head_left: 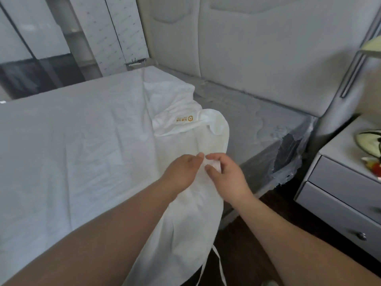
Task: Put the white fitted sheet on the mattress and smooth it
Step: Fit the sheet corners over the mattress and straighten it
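The white fitted sheet [82, 141] lies spread over most of the mattress, wrinkled. Its near right corner is bunched and folded back, with a gold logo showing on the fold. The grey mattress [257, 122] is bare at the head end, its corner wrapped in torn plastic. My left hand [181, 172] and my right hand [224, 176] meet over the bunched part of the sheet at the bed's side edge. Both pinch the fabric between fingers and thumb. A loose white strap hangs from the sheet toward the floor.
A grey padded headboard [257, 48] stands behind the mattress. A grey bedside table [340, 182] with drawers sits to the right, with small items on top. Dark wooden floor [257, 234] shows between bed and table. A wardrobe stands at the far left.
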